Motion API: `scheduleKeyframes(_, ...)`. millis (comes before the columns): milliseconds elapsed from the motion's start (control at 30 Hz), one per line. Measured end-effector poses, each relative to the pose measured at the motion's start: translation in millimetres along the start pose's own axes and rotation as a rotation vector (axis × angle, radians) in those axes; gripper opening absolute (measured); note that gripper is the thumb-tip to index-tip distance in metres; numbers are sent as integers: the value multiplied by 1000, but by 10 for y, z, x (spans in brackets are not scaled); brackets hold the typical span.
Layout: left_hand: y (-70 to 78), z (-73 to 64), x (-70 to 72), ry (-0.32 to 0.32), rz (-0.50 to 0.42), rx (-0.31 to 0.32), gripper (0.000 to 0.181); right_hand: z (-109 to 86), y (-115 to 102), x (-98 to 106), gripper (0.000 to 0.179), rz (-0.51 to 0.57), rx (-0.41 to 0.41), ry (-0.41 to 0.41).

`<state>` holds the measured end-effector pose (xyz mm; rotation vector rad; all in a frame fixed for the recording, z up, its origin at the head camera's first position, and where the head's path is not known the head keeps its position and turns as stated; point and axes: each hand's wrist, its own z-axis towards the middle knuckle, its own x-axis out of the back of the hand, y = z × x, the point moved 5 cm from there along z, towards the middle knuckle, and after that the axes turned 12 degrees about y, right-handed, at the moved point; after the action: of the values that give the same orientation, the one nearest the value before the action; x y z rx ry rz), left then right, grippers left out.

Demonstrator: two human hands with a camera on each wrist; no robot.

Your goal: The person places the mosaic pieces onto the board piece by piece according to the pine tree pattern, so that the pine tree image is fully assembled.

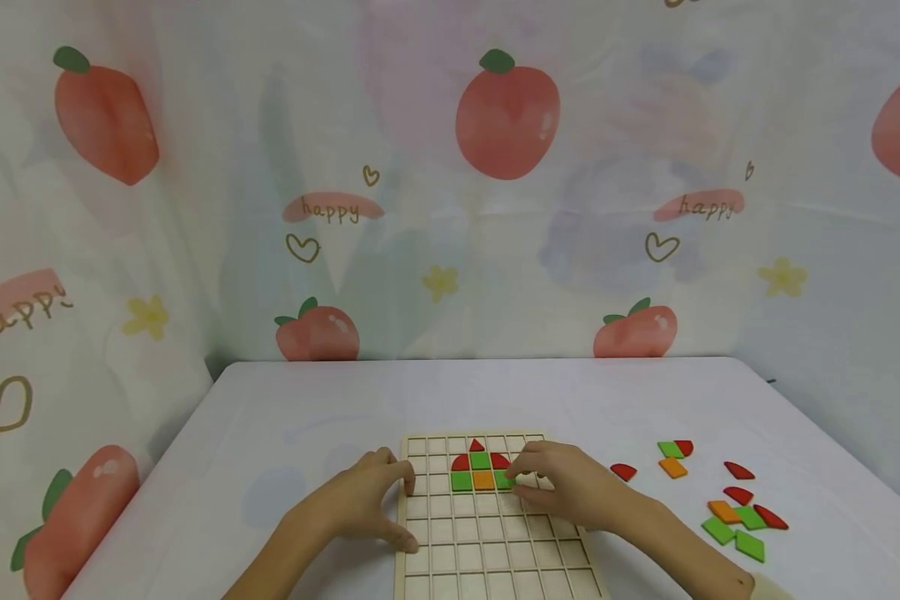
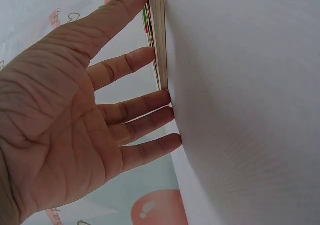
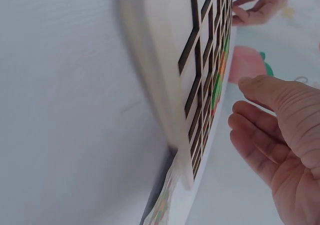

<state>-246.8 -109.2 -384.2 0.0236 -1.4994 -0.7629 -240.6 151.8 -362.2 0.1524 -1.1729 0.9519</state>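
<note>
A pale wooden grid board [image 1: 472, 529] lies on the white table. Near its far end, a red triangle [image 1: 477, 446] tops a row of a green square [image 1: 480, 460] between two red quarter-round tiles [image 1: 461, 463]. Below them sit an orange square [image 1: 483, 481] and two green squares, one on each side. My left hand [image 1: 363, 496] rests at the board's left edge, its spread fingertips against the side in the left wrist view. My right hand [image 1: 562, 483] hovers over the board's right part, fingertips right at the right-hand green tile [image 1: 503, 480]. Its thumb and loosely bent fingers stand apart with nothing visible between them.
Right of the board lie several loose tiles: a red quarter-round tile [image 1: 623, 472], an orange tile [image 1: 673, 467], a green tile [image 1: 750, 546] and others. A patterned curtain [image 1: 450, 250] hangs behind the white table [image 1: 330, 400] and along its sides.
</note>
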Motion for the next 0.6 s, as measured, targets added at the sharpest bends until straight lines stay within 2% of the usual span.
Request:
scheduleKeyframes(300,3,7,10,-4,-3,0,53,-227,171,229,17,-26,37,114)
scheduleKeyframes(600,3,3,12,-9,-6,2,53,-447,428,388,24,-72,33,174)
